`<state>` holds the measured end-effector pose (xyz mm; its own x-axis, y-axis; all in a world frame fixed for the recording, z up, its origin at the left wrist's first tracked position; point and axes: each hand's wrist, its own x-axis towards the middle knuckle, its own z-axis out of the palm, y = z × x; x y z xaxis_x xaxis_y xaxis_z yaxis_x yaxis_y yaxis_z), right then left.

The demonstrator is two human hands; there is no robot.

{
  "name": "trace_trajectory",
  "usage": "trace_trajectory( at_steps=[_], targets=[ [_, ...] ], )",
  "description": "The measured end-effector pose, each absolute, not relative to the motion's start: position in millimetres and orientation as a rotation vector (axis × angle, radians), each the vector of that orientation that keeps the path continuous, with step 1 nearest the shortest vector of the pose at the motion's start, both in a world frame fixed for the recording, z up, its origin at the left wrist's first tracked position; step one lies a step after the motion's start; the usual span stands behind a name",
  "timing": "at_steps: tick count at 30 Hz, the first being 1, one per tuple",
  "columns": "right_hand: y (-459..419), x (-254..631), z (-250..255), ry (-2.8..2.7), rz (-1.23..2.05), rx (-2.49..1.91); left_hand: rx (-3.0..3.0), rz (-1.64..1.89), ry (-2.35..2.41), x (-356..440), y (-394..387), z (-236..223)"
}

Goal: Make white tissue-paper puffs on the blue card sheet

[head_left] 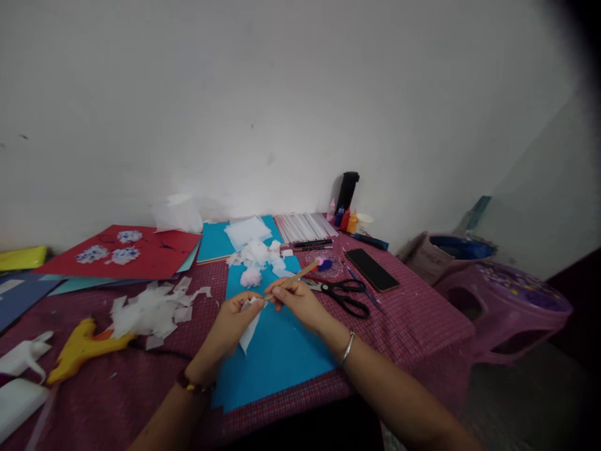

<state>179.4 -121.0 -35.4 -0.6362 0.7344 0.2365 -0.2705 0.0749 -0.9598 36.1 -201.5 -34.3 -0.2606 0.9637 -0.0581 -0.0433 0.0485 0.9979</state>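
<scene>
My left hand (238, 319) pinches a small piece of white tissue paper (250, 335), one corner of which hangs down over the blue sheet (282, 363). Close against it, my right hand (298, 300) grips a thin wooden stick (303, 270), its lower end at the tissue and its pink-tipped upper end slanting up to the right. Just beyond the hands lie a pale pink tissue puff (251, 277) and a heap of torn white tissue (257, 254). Black-handled scissors (345, 291) rest beside my right hand.
A phone (372, 269), black pens (312, 243) and small paint bottles (346, 219) are on the right. At left lie a yellow glue gun (84, 351), a tissue pile (154, 310) and a red sheet (154, 250) bearing blue-specked flowers. A pink stool (507, 313) stands right of the table.
</scene>
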Motion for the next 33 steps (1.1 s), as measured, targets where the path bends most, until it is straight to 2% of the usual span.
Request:
trace_trajectory(
  at_steps=[6,15,33],
  targets=[
    [-122,174,-41,-1.591,1.644,-0.468,1.209,1.427,1.525,36,-201,-34],
    [-115,181,-35,-1.395,1.604,-0.537,1.092,1.496,1.52,31,-201,-37],
    [-125,176,-36,-1.481,1.706,-0.478,0.851,1.454,1.159,37,-203,-31]
  ],
)
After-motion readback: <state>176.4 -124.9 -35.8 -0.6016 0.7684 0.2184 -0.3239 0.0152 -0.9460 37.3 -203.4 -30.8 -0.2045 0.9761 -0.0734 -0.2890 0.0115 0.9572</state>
